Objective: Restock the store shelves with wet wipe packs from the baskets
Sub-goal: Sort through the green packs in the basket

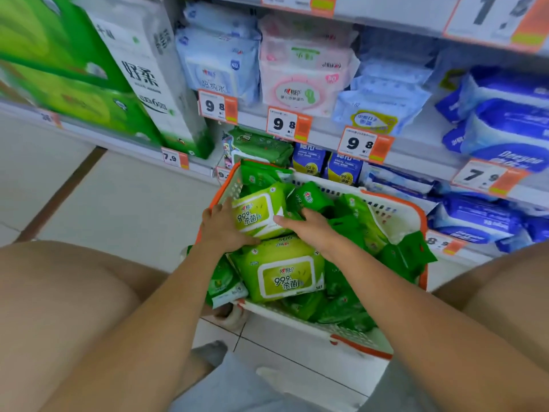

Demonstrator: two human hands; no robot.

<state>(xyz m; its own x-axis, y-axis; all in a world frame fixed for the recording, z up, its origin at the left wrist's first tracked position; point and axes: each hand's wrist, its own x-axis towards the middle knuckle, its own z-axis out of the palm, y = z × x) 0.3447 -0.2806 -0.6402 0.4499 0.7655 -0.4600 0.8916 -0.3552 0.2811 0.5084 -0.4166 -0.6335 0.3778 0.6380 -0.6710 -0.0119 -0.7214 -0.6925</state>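
A white basket with an orange rim (399, 217) stands on the floor before the shelves, filled with several green wet wipe packs. My left hand (224, 226) presses the left side of a light-green wet wipe pack (257, 215) lying on top, and my right hand (309, 226) holds its right side. A second light-green pack (282, 273) lies just below it, nearer to me. Dark-green smaller packs (401, 254) crowd the basket's right side. On the low shelf behind the basket lie green wipe packs (261, 144).
Shelves (416, 157) with orange price tags run from left to upper right, holding blue, pink and white wipe packs and blue packs (502, 135). Tall green tissue bundles (98, 78) stand at left. My knees flank the basket; pale floor tiles (118, 209) lie to the left.
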